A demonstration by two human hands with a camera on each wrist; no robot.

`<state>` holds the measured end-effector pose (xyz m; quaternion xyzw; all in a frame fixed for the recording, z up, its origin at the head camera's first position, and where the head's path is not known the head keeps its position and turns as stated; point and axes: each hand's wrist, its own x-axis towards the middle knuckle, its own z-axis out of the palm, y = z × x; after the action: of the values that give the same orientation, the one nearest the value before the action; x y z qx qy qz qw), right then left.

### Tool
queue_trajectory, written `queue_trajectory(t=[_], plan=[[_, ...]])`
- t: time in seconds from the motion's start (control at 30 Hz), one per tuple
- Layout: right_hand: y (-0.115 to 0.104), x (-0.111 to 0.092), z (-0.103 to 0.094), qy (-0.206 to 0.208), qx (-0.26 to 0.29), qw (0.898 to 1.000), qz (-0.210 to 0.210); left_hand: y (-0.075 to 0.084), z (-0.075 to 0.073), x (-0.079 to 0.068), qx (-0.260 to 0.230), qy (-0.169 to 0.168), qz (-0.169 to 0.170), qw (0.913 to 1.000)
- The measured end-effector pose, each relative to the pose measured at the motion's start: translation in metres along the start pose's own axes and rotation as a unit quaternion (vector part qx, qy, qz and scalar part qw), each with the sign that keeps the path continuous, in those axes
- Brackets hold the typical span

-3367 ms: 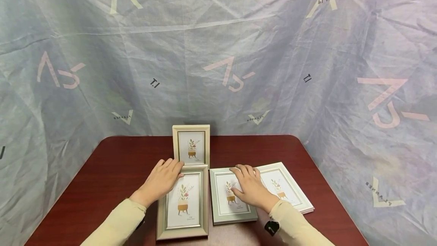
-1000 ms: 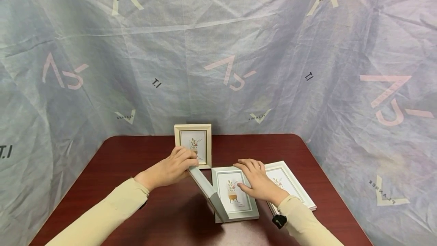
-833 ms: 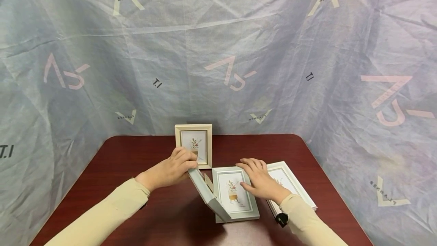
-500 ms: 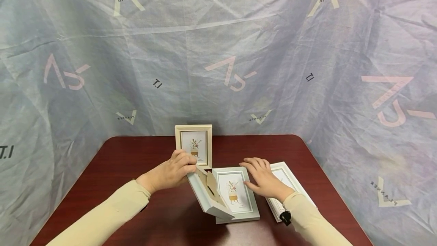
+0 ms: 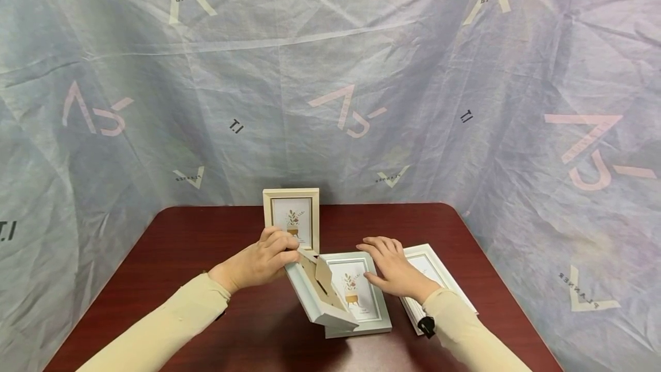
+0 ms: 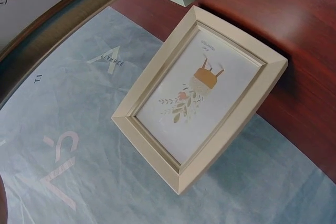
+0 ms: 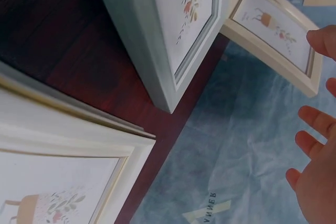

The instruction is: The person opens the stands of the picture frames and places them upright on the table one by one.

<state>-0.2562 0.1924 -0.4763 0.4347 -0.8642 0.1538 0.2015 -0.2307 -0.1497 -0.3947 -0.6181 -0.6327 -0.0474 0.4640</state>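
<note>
My left hand (image 5: 260,260) grips the top edge of a picture frame (image 5: 322,297) held tilted, its brown back and stand flap turned up and to the right. In the left wrist view, part of that frame's front (image 6: 68,19) fills the upper left corner. Its lower end overlaps a pale green picture frame (image 5: 384,320) lying face up. My right hand (image 5: 395,268), fingers extended and slightly spread, is over the green frame's right edge; contact cannot be told. In the right wrist view, the right hand's fingers (image 7: 317,121) hold nothing.
A cream picture frame (image 5: 291,194) stands upright behind the left hand, partly covered by it. To the right, white picture frames (image 5: 449,280) lie stacked at an angle, partly under the right forearm. A grey printed cloth (image 5: 330,73) hangs around the dark red table (image 5: 217,234).
The left-hand frame, earlier facing me, has been turned over to the right so its back now shows. My right hand has shifted slightly right, uncovering more of the green frame.
</note>
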Motion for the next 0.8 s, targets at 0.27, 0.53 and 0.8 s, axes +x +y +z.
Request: queue_trajectory(t=[0.27,0.53,0.8], plan=[[-0.003,0.013,0.004,-0.008,-0.007,1.0,-0.025,0.001,0.001,0.002,0.002,0.008,0.0,1.0],[-0.017,0.031,0.006,-0.01,0.004,0.997,-0.071,0.002,0.003,0.003,0.01,0.016,-0.001,0.9998],[-0.031,0.045,0.01,-0.029,-0.025,0.994,-0.103,0.003,0.005,0.003,-0.004,0.008,-0.008,0.9999]])
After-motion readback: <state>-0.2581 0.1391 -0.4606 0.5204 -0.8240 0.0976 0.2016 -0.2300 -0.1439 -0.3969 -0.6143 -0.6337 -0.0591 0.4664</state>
